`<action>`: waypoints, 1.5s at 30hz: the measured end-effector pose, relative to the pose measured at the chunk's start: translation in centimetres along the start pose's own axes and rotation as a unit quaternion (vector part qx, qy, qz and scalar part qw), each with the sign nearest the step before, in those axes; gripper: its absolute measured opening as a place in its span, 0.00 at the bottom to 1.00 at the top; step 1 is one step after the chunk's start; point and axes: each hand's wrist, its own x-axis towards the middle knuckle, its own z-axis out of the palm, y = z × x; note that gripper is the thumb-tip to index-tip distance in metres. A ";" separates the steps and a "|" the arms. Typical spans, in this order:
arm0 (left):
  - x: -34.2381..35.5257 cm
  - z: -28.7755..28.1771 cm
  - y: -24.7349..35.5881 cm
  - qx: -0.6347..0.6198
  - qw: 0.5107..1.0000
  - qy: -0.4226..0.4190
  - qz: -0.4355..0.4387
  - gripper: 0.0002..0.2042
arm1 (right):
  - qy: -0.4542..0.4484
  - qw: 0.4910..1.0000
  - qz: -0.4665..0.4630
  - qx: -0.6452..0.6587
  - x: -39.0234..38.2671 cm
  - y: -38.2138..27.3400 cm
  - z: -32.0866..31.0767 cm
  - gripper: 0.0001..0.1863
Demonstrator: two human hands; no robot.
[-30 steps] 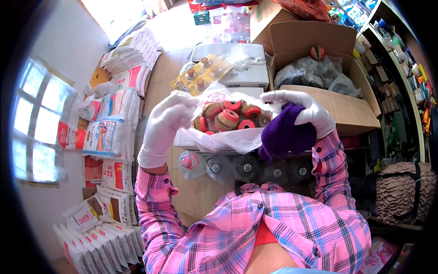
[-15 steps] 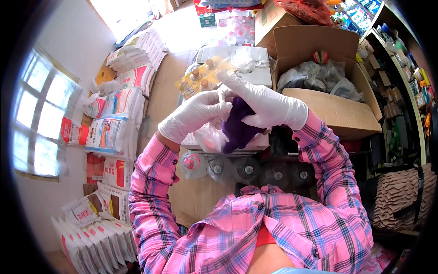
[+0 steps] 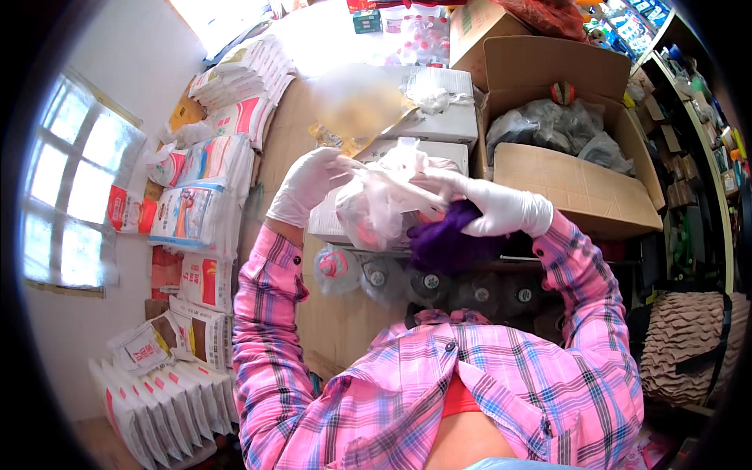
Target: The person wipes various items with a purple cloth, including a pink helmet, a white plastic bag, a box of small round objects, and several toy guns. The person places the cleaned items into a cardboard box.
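White gloves cover both my hands. My right hand (image 3: 505,207) grips a bunched dark purple cloth (image 3: 456,239), its fingertips against a thin white plastic bag (image 3: 384,196). The bag is crumpled, with reddish contents faintly showing through. At the bag's left side, my left hand (image 3: 312,186) has its fingers curled on the upper edge; the fingertips are partly hidden in the thin plastic. The bag lies on a white box (image 3: 325,219) in front of me. Just beyond it, a yellow printed plastic wrapper (image 3: 337,139) lies partly under a blurred patch.
Dark-capped clear jugs (image 3: 380,282) line the front of the white box. An open cardboard carton (image 3: 580,188) holding grey plastic bags stands on the right, before crowded shelves (image 3: 705,149). Stacked white sacks (image 3: 188,211) run along the left wall. Bottled drinks (image 3: 423,39) stand at the back.
My hands have moved apart and lower. The purple cloth has shifted right and down in my right hand, uncovering the white plastic bag, which now lies between both hands.
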 end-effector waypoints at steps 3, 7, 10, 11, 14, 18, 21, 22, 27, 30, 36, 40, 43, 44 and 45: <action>2.2 -7.0 -5.2 -0.216 0.975 -0.011 -0.051 0.03 | -0.050 0.975 0.181 -0.117 -3.4 1.8 1.8 0.44; 4.3 -4.3 -6.9 -0.261 0.957 0.106 -0.065 0.07 | -0.046 0.947 0.152 -0.280 -5.2 5.1 5.8 0.25; 3.7 -4.5 -6.1 -0.309 0.941 0.117 -0.065 0.07 | -0.056 0.931 0.149 -0.329 -4.8 5.2 5.8 0.25; 3.5 -4.2 -6.1 -0.329 0.937 0.102 -0.054 0.07 | -0.034 0.950 0.125 -0.283 -4.7 5.4 5.6 0.20; 0.5 1.7 -3.9 -0.282 0.959 0.023 -0.022 0.06 | -0.069 0.983 0.098 0.139 -4.9 5.1 4.7 0.17; -3.7 8.0 -2.3 -0.058 0.995 -0.076 -0.019 0.17 | 0.089 0.910 0.048 0.401 -2.1 -0.5 4.1 0.41; -3.8 9.8 -2.5 0.150 0.986 -0.067 -0.038 0.18 | 0.156 0.951 0.029 0.265 0.5 0.7 4.9 0.50; -3.5 10.1 -2.4 0.233 0.969 -0.068 -0.046 0.17 | 0.154 0.962 0.045 0.219 1.1 -0.3 4.8 0.50; -3.5 11.8 -3.1 0.337 0.940 -0.054 0.023 0.10 | 0.157 0.986 0.039 0.029 3.2 -0.5 4.9 0.44; -3.0 10.7 -3.6 0.304 0.952 -0.027 0.017 0.10 | 0.187 0.978 0.040 0.081 3.2 -0.1 5.1 0.37; -1.8 6.7 -4.9 0.241 0.971 0.005 0.009 0.12 | 0.224 0.965 0.050 0.129 1.1 1.3 8.5 0.20; 0.6 0.2 -3.6 -0.128 0.986 0.084 -0.068 0.05 | 0.304 0.944 0.075 -0.105 -2.6 3.3 10.5 0.19; 0.9 -2.9 -6.8 -0.248 0.964 0.079 -0.052 0.07 | 0.223 0.954 0.148 -0.137 -4.3 4.7 11.4 0.26; 1.0 -3.4 -7.5 -0.227 0.973 0.052 -0.004 0.08 | 0.205 0.953 0.164 -0.152 -4.4 4.6 11.0 0.28; 1.0 -4.0 -8.0 -0.204 0.978 0.026 0.045 0.08 | 0.191 0.956 0.159 -0.157 -5.2 4.0 11.0 0.34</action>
